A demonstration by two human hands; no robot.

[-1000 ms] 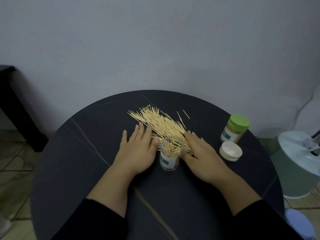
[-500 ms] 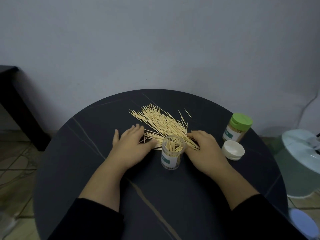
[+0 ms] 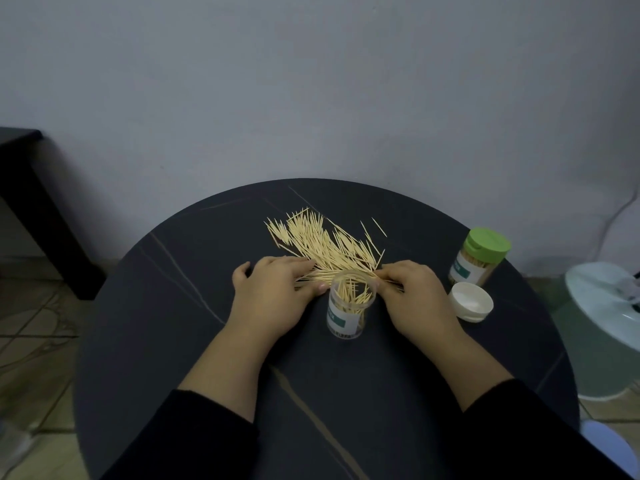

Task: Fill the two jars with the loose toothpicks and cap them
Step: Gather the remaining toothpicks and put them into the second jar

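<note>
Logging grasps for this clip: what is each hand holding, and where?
Left hand and right hand each pinch toothpicks at the pile's near edge; neither holds the jar.

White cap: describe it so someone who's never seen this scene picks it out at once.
On the round dark table, go to the right side, where a green-lidded jar stands near the edge. Just in front of that jar, right of the right hand, lies the white cap. It is the only lid on no jar, flat and white.
</note>
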